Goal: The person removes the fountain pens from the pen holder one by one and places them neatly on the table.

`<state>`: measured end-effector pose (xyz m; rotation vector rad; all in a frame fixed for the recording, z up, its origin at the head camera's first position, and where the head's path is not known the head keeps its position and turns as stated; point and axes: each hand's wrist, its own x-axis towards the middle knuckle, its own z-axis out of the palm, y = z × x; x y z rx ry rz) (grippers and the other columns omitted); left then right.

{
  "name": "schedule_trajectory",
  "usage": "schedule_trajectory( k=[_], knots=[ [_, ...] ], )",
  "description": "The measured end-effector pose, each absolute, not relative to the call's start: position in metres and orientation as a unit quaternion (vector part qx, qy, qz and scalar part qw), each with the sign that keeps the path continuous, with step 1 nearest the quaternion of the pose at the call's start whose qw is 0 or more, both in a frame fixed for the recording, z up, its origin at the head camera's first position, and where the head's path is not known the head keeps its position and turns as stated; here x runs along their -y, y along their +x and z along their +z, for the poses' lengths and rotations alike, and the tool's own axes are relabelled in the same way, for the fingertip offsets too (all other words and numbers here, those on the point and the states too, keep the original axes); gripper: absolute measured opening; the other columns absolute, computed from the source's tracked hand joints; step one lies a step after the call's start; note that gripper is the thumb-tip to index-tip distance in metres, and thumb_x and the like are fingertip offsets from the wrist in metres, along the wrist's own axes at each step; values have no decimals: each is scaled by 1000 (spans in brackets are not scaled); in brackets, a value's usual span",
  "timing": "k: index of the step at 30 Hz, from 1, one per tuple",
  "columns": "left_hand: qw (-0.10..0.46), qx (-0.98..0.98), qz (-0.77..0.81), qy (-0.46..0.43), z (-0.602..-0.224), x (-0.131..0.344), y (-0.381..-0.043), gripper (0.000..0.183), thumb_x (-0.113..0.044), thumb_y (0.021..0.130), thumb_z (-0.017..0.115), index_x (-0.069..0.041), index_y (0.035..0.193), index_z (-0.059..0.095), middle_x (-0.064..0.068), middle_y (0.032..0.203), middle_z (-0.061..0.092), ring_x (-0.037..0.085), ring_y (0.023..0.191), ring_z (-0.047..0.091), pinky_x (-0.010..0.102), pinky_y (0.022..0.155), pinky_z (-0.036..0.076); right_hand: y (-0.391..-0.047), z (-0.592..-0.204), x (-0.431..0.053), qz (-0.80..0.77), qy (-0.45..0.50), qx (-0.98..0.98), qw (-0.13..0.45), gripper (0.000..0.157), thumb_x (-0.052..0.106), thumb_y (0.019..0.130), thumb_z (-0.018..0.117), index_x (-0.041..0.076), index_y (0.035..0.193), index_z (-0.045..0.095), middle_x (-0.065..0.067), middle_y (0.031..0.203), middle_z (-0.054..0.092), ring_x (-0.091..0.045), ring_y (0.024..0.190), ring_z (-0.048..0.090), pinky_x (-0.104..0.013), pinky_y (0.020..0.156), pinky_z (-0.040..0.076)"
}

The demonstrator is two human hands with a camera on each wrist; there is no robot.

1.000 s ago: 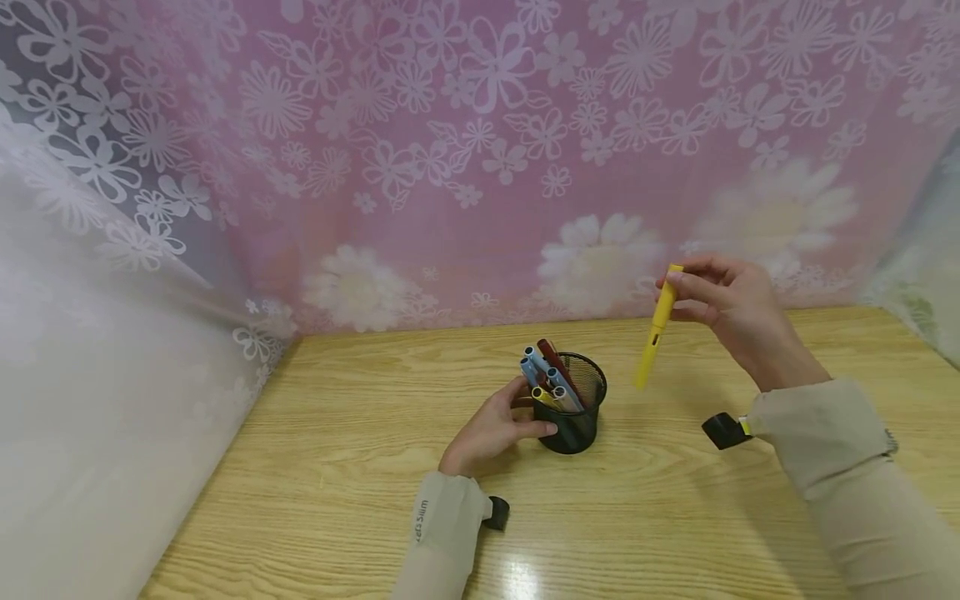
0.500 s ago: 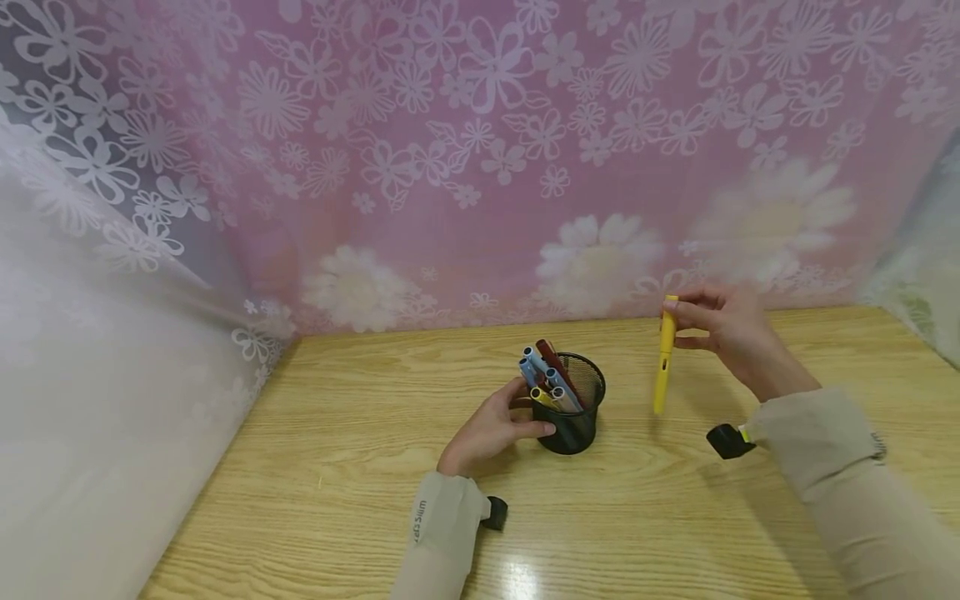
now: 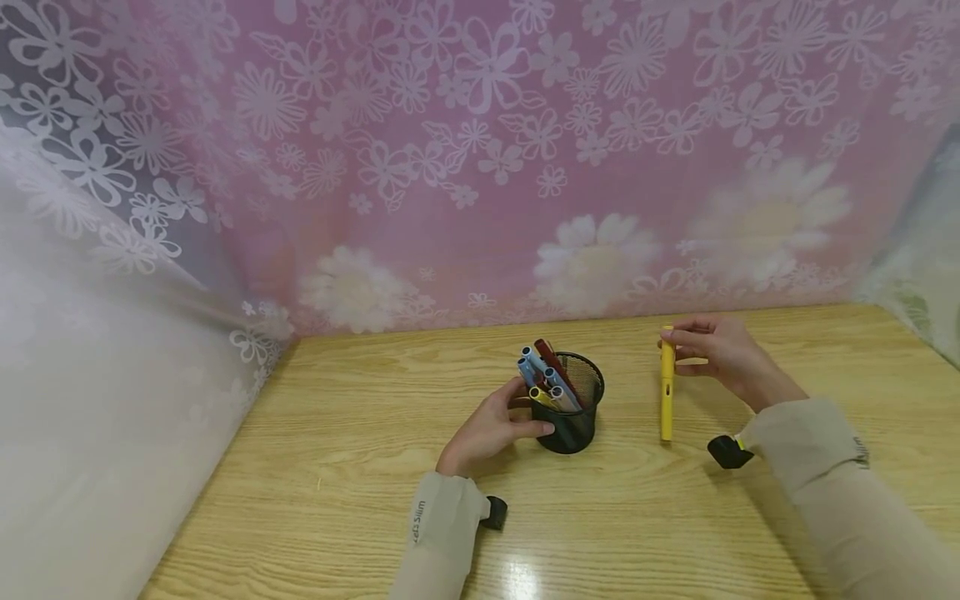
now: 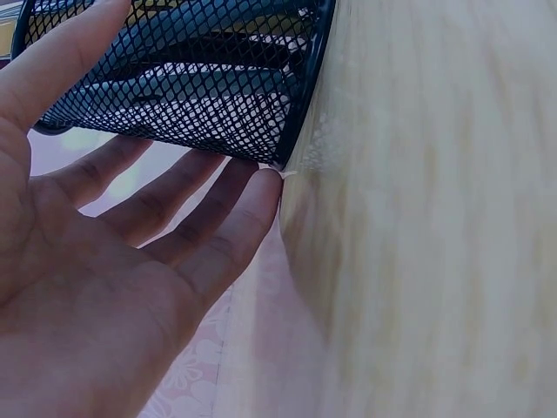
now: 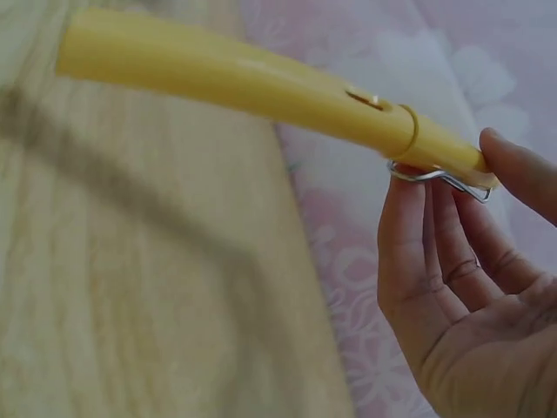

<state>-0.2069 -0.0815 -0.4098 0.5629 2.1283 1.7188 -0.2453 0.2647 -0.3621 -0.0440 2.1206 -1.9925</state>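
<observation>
A yellow pen (image 3: 667, 387) with a silver clip (image 5: 422, 178) is pinched nearly vertical in the right fingers (image 3: 690, 338). Near it, a black mesh cup (image 3: 572, 433) stands upright on the tabletop (image 3: 337, 517), holding several slanted pens (image 3: 561, 387).

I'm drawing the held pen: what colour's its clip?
Silver clip, clearest in the right wrist view.

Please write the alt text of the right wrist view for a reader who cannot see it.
A right hand pinches one end of a yellow pen with a silver clip. Behind them are a wood-grain table and a pink floral cloth.
</observation>
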Motion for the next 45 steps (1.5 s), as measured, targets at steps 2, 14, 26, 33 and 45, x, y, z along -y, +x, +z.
schedule_trajectory(
  k=[2, 14, 26, 33, 45],
  knots=[
    [175, -747, 610, 197, -409, 81, -206, 69, -7, 93, 75, -11, 153, 42, 10, 142, 54, 31, 128, 55, 45, 104, 46, -247, -367, -266, -674, -11, -728, 124, 6, 19, 101, 66, 19, 98, 71, 5, 92, 73, -14, 83, 68, -33, 77, 59],
    [183, -743, 612, 200, -410, 81, -206, 68, -8, 93, 74, -10, 153, 42, 9, 144, 53, 30, 126, 57, 43, 102, 48, -252, -396, -277, -633, 13, -759, 155, 19, 21, 101, 66, 3, 109, 66, 1, 87, 69, -13, 80, 68, -33, 74, 60],
    [181, -747, 608, 199, -410, 82, -205, 67, -7, 93, 75, -11, 152, 43, 9, 143, 54, 29, 126, 57, 43, 101, 49, -257, -399, -263, -522, -6, -839, 155, 25, 15, 101, 66, -9, 106, 65, -4, 79, 65, -15, 66, 65, -32, 62, 59],
    [177, -755, 599, 201, -410, 81, -207, 67, -9, 93, 75, -12, 153, 43, 7, 144, 54, 28, 127, 56, 43, 102, 48, -260, -396, -256, -467, -22, -872, 149, 24, 14, 99, 67, -10, 101, 68, -5, 72, 63, -15, 57, 64, -33, 57, 59],
    [178, -747, 611, 194, -412, 81, -207, 68, -6, 92, 76, -12, 152, 44, 7, 140, 56, 28, 126, 58, 42, 102, 47, -256, -391, -260, -472, -26, -869, 149, 36, 19, 104, 60, -16, 112, 60, -11, 83, 65, -19, 67, 66, -35, 62, 59]
  ],
)
